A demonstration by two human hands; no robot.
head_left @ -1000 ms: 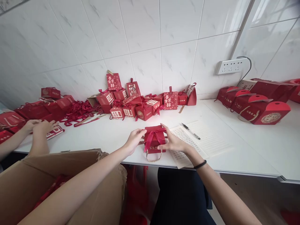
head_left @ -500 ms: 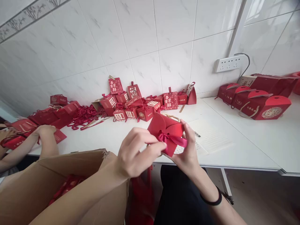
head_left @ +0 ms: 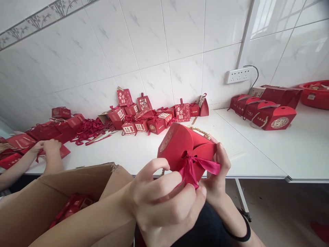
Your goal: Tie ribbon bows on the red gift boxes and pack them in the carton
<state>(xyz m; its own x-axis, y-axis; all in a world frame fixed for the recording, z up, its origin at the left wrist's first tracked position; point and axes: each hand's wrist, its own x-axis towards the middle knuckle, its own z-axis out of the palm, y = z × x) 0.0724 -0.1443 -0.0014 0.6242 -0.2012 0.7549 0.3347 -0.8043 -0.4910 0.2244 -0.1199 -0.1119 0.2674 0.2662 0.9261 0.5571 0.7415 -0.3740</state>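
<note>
A red gift box (head_left: 172, 145) with overlapping top flaps, a pale round print and twisted gold cord is held up in front of me, tilted toward me. A dark pink ribbon (head_left: 189, 171) comes through the holes in its top, its tails hanging toward me. With fingers wrapped along the far right side, my right hand (head_left: 218, 175) grips the box; some of those fingers are hidden behind it. Below the ribbon, my left hand (head_left: 167, 202) is curled closed, with thumb and fingertips pressed on the ribbon's lower tails.
Finished small red boxes (head_left: 156, 125) stand along the wall, beside a heap of loose ribbons (head_left: 88, 130). Larger red boxes (head_left: 269, 116) and a red basin (head_left: 315, 96) are to the right. An open cardboard carton (head_left: 113, 181) sits at left. Another person's hands (head_left: 52, 147) work farther left.
The gift box has come closer to me, with more of its left side showing. My left hand has moved from the ribbon's left side to below it. The view has shifted slightly right.
</note>
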